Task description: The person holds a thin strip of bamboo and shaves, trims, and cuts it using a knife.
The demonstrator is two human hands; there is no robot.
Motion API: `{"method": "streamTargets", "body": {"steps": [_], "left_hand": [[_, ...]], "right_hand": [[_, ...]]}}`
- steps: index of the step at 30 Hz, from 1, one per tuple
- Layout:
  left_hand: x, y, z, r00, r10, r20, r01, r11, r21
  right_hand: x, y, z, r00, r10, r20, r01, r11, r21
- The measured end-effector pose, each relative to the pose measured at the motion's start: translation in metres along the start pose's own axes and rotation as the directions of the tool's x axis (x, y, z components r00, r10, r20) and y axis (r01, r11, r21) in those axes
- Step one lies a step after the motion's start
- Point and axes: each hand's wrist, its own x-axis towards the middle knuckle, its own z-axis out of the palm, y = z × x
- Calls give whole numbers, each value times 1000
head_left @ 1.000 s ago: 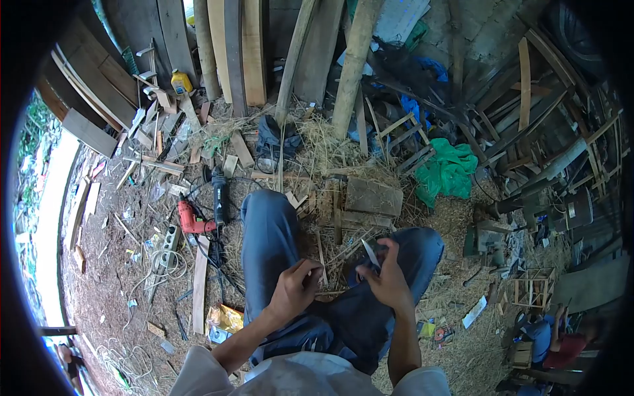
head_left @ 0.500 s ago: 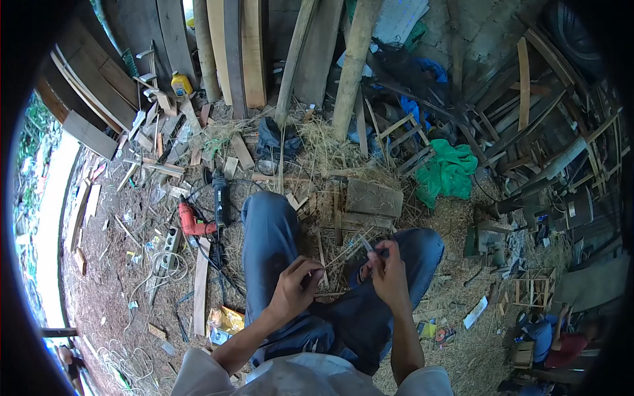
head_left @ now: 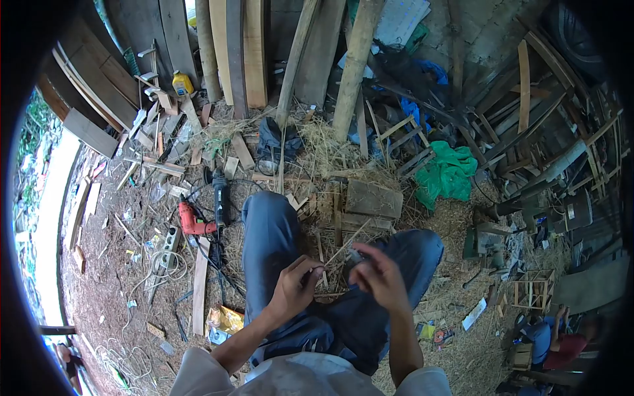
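My left hand [head_left: 292, 287] is closed, with thumb and fingers pinching the near end of a thin wooden strip [head_left: 349, 241], which slants up and to the right over my lap. To the right of the strip, my right hand [head_left: 381, 282] is smeared by motion, its index finger pointing left. A knife [head_left: 352, 257] shows as a grey blur at those fingers, close beside the strip. Its handle is hidden in the hand. Both hands are above my dark trousers [head_left: 271, 228], between my bent knees.
Left of my knee lie a red power drill [head_left: 191, 219], a dark angle grinder [head_left: 220, 198] and a power strip [head_left: 165, 254] with cords. A wooden block [head_left: 374, 199] and hammer [head_left: 337, 211] lie ahead. A green plastic bag [head_left: 446, 173] is farther right. Another person [head_left: 561, 346] sits at lower right.
My right hand has moved left and slightly down with the knife, turning so that the index finger now points left. My left hand and its pinch on the strip look about the same.
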Motion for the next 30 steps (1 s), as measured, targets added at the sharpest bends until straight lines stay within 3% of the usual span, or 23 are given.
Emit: {"method": "streamTargets", "body": {"steps": [4, 9, 13, 15, 18, 25, 28, 30], "left_hand": [[1, -3, 8, 994, 114, 3, -114, 994, -4], [-3, 5, -2, 998, 12, 58, -8, 998, -56], [-3, -1, 2, 997, 65, 34, -64, 997, -41], [-2, 2, 4, 997, 50, 52, -47, 997, -63], [-1, -2, 9, 993, 115, 0, -115, 989, -90], [-7, 4, 5, 995, 57, 85, -50, 996, -80], [-6, 11, 3, 995, 18, 100, -9, 996, -88], [-8, 13, -1, 987, -112, 117, 131, 976, -175]], "right_hand": [[3, -1, 14, 988, 94, 119, -104, 991, 83], [5, -2, -2, 993, 102, -63, -86, 973, 212], [4, 8, 5, 994, 110, -24, -103, 971, 215], [3, 12, 15, 989, 124, 82, -132, 987, 94], [2, 16, 16, 985, 143, 98, -155, 980, 126], [-2, 9, 7, 988, 130, 82, -137, 987, 86], [-1, 7, 3, 995, 100, 26, -100, 995, 14], [2, 5, -9, 982, -42, -183, 5, 981, -195]]}}
